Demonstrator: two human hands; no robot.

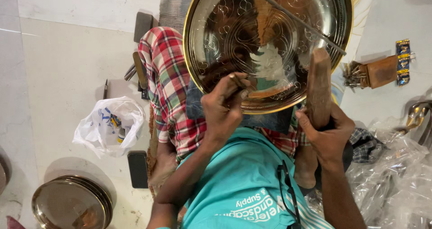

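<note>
Your right hand (326, 132) grips wooden mallet (318, 88) upright; left hand (223, 105) pinches chisel (238, 81), tip on engraved brass tray (267, 47) near rim, left of mallet.

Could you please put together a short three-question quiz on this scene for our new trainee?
1. True or false: the left hand holds a thin metal tool against the engraved metal plate.
2. What does the right hand grip?
A. a wooden block
B. a phone
C. a plastic bag
3. Fill in: a stack of round plates lies on the floor beside a dark ____.

Key:
1. True.
2. A, the wooden block.
3. Phone.
</note>
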